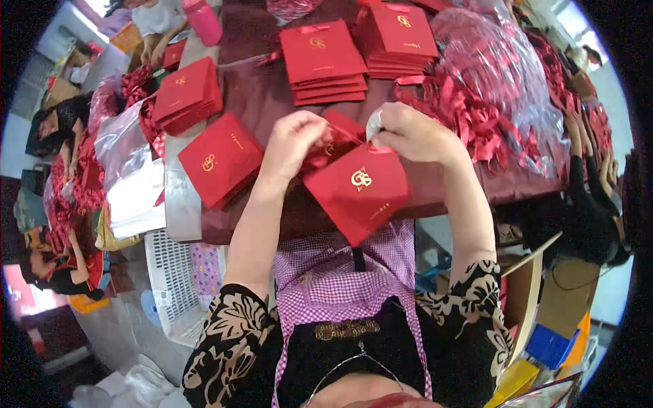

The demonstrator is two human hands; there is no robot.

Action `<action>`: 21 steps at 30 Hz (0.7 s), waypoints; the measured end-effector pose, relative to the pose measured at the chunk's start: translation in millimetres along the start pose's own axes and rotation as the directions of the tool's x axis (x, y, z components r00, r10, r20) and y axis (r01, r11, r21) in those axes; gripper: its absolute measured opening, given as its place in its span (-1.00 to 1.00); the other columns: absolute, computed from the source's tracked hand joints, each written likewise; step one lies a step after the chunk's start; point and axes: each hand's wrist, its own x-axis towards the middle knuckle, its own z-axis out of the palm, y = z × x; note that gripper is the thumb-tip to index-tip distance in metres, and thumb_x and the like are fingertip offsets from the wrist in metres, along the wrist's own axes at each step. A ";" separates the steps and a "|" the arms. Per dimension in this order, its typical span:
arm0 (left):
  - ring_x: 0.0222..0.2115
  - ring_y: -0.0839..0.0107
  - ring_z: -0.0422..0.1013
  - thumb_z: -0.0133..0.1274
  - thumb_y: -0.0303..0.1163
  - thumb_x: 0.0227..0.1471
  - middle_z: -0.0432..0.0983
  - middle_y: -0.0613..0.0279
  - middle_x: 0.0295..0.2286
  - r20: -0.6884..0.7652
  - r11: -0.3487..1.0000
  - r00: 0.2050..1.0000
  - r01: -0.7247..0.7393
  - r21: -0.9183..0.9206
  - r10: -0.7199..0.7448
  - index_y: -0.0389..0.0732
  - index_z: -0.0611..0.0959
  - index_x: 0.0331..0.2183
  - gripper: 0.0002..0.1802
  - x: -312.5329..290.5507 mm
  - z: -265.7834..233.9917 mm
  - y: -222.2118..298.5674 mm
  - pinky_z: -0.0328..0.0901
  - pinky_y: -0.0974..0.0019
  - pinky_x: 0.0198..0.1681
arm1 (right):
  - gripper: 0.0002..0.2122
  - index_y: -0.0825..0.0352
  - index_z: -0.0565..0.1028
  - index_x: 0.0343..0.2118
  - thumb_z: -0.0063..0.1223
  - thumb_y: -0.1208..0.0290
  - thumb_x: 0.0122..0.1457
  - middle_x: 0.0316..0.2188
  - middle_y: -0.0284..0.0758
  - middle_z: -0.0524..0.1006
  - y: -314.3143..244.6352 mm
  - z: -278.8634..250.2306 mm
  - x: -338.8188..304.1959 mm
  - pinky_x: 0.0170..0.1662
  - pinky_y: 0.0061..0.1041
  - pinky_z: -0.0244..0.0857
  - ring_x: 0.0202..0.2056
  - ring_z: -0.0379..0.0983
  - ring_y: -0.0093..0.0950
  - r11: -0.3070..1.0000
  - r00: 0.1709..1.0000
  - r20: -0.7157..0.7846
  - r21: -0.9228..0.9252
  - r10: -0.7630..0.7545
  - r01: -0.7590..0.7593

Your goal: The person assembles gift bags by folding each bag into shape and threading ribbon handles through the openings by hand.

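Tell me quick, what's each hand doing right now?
Left hand: closed, pinching red ribbon.
Right hand: closed at the top of the nearest red bag; exact grip hidden.

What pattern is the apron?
The apron is checked, purple and white; head view shows it.

The bag [374,198] is red, the apron [343,289] purple-checked, the tablecloth [253,95] maroon.

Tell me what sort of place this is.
Probably a packing or handicraft workshop: stacked red gift bags, a heap of red ribbons, and other people around the room.
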 end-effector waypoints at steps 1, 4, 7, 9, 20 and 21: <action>-0.50 0.51 0.40 0.02 -0.42 -0.02 0.52 0.24 -0.52 -0.058 0.995 0.998 0.028 -0.097 -0.034 -0.29 0.57 -0.44 -0.87 3.6 -1.0 -5.1 0.31 0.44 -0.39 | -0.90 0.41 0.44 -0.43 0.00 0.54 -0.03 -0.48 -0.19 0.46 2.8 -0.8 -4.3 -0.26 -0.31 0.26 -0.38 0.40 -0.22 1.000 1.000 -0.008 -0.001 0.014 -0.014; -0.54 0.56 0.38 0.00 -0.45 -0.01 0.51 0.27 -0.52 -0.170 0.975 0.985 -0.032 -0.220 -0.006 -0.28 0.58 -0.44 -0.88 2.4 0.2 -8.7 0.26 0.51 -0.42 | -0.86 0.43 0.47 -0.42 -0.02 0.45 0.01 -0.48 -0.11 0.50 7.0 -4.1 -13.7 -0.24 -0.34 0.30 -0.35 0.45 -0.19 0.991 0.989 -0.071 0.016 0.131 -0.130; -0.56 0.57 0.37 0.00 -0.47 -0.03 0.50 0.29 -0.55 -0.206 0.937 0.974 0.016 -0.348 -0.093 -0.25 0.58 -0.45 -0.91 10.6 -10.6 -21.2 0.26 0.52 -0.44 | -0.84 0.42 0.47 -0.39 -0.04 0.44 0.03 -0.48 -0.13 0.51 10.5 -3.0 -20.2 -0.24 -0.35 0.30 -0.36 0.45 -0.22 0.963 0.967 -0.032 0.109 0.253 -0.248; -0.54 0.55 0.37 0.01 -0.48 -0.02 0.50 0.29 -0.52 -0.206 0.913 0.972 0.020 -0.408 -0.114 -0.26 0.58 -0.44 -0.91 7.8 -20.3 -23.0 0.27 0.50 -0.43 | -0.85 0.41 0.47 -0.38 -0.06 0.45 0.03 -0.48 -0.16 0.51 13.7 4.3 -22.1 -0.23 -0.36 0.31 -0.36 0.46 -0.25 0.965 0.966 -0.033 0.062 0.256 -0.254; -0.17 0.17 0.32 0.30 -0.30 -0.27 0.42 0.18 -0.24 0.354 0.518 0.765 -0.631 0.577 0.538 -0.21 0.61 -0.48 -0.73 0.2 10.3 -7.2 0.20 0.18 -0.09 | -0.88 0.41 0.46 -0.39 -0.03 0.49 0.02 -0.45 -0.15 0.51 22.7 26.6 -17.5 -0.24 -0.39 0.33 -0.33 0.47 -0.24 0.965 0.949 -0.183 0.114 0.255 -0.237; -0.16 0.17 0.32 0.30 -0.27 -0.27 0.43 0.18 -0.24 0.407 0.559 0.787 -0.616 0.555 0.463 -0.22 0.61 -0.49 -0.71 -0.2 10.2 -12.0 0.20 0.18 -0.09 | -0.88 0.41 0.46 -0.39 -0.03 0.49 0.02 -0.45 -0.15 0.51 24.3 28.1 -18.3 -0.24 -0.39 0.33 -0.33 0.47 -0.24 0.963 0.946 -0.188 0.114 0.264 -0.246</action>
